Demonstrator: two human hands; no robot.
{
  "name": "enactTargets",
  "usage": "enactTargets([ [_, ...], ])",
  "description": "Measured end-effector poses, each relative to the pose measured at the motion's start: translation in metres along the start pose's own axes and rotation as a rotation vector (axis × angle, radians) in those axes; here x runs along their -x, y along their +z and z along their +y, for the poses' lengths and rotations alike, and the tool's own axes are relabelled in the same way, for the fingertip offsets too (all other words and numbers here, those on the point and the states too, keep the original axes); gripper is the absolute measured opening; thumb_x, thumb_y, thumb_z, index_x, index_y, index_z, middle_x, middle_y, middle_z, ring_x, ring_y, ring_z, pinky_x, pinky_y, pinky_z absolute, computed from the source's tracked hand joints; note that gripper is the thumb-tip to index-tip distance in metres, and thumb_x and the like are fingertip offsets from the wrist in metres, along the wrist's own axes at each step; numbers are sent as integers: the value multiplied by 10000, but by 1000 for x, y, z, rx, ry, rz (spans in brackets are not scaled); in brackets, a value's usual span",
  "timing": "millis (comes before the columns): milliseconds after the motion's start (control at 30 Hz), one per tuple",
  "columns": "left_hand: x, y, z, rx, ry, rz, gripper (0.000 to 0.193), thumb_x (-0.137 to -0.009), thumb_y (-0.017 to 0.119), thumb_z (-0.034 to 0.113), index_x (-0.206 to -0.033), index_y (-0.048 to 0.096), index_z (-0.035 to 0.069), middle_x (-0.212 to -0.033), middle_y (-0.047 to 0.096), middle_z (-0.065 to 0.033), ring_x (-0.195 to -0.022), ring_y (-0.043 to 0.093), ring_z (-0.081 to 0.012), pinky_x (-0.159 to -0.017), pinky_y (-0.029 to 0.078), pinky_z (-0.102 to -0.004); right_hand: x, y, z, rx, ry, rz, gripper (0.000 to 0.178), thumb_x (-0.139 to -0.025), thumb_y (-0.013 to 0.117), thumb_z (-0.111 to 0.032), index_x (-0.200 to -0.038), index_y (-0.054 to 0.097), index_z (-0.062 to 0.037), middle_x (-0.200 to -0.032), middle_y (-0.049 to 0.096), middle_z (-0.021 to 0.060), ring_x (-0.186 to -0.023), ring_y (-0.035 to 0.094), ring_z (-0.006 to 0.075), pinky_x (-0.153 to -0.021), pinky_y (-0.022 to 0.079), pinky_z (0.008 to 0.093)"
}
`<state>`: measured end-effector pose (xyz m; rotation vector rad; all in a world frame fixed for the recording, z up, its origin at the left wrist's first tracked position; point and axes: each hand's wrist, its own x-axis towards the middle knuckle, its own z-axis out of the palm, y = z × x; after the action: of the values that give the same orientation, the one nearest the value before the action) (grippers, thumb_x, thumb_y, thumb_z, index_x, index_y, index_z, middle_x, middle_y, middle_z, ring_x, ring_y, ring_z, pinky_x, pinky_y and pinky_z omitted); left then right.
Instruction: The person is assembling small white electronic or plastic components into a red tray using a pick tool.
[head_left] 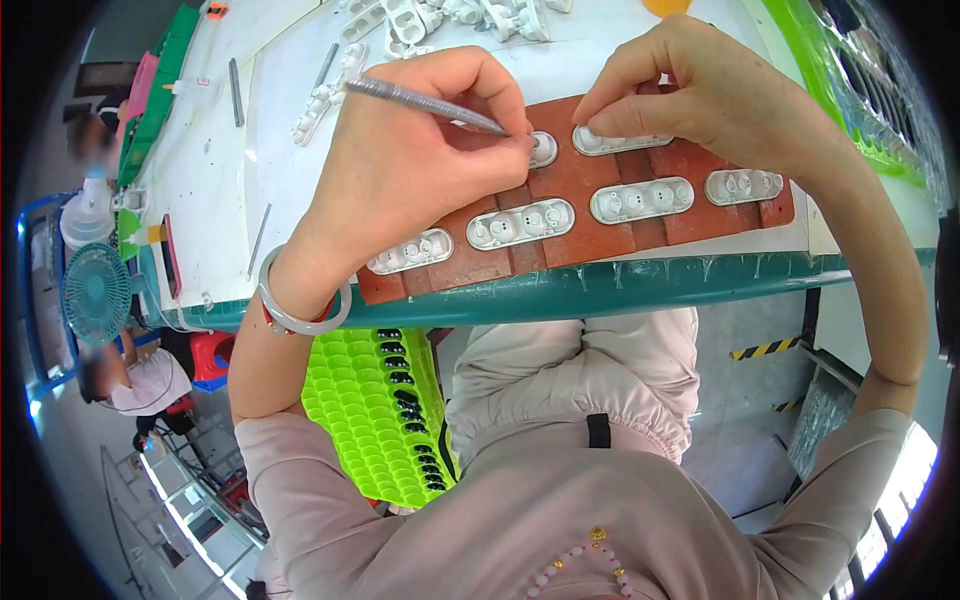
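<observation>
My left hand (430, 140) is closed in a pinch around a slim grey metal rod tool (425, 102) with a ribbed shaft. Its lower end is hidden by my fingers, beside a white oval piece (543, 150). My right hand (690, 95) has thumb and index finger closed on another white oval plastic piece (622, 146) in the brown block fixture (570, 222). Along the near row of this fixture lie more white oval pieces (520, 224), each with several small round posts inside. My left hand and wrist cover part of the fixture's left side.
Loose white plastic parts (490, 15) are heaped at the far side of the white table. Thin metal tools (236, 92) lie to the left. Below the green table edge (600, 283), a lime-green tray (365, 420) holds small black parts. Two people sit further left.
</observation>
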<state>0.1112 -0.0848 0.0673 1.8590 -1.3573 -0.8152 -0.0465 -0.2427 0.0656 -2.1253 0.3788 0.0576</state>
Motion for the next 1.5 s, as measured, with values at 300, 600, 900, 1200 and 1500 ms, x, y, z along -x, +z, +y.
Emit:
enactTargets([
  [300, 2, 6, -8, -26, 191, 89, 85, -692, 658, 14, -743, 594, 40, -728, 658, -18, -691, 641, -81, -625, 514, -219, -15, 20, 7, 23, -227, 89, 186, -748, 660, -141, -837, 713, 14, -664, 647, 150, -585, 616, 231, -575, 480, 337],
  [600, 0, 5, -13, -91, 306, 80, 102, -678, 659, -10, -747, 594, 30, -723, 646, -24, -706, 645, -96, -630, 525, -223, -19, 25, 13, -64, -171, 84, 198, -745, 658, -166, -790, 705, 21, -542, 563, 100, -480, 501, 151, -475, 407, 298],
  [900, -1, 6, -18, -127, 384, 90, 114, -675, 669, -15, -722, 581, 41, -712, 631, -18, -648, 613, -71, -567, 493, -209, -24, 4, -12, -55, 73, -209, 207, -872, 644, -152, -971, 702, 21, -812, 703, 132, -654, 602, 157, -610, 472, 261],
  [1200, 0, 8, -19, -43, 308, 147, 151, -673, 699, 1, -709, 561, 49, -676, 615, -2, -611, 585, -52, -558, 471, -201, -26, 3, -11, 15, 31, -165, 225, -833, 639, -164, -922, 701, 33, -762, 694, 155, -643, 616, 185, -603, 482, 286],
  [1500, 1, -34, -21, 138, -20, 130, 175, -780, 706, 5, -906, 585, 15, -889, 700, -98, -801, 660, -115, -685, 497, -201, -31, -4, -58, 262, 157, -251, 237, -810, 629, -159, -905, 698, 46, -794, 682, 197, -686, 632, 255, -655, 506, 324],
])
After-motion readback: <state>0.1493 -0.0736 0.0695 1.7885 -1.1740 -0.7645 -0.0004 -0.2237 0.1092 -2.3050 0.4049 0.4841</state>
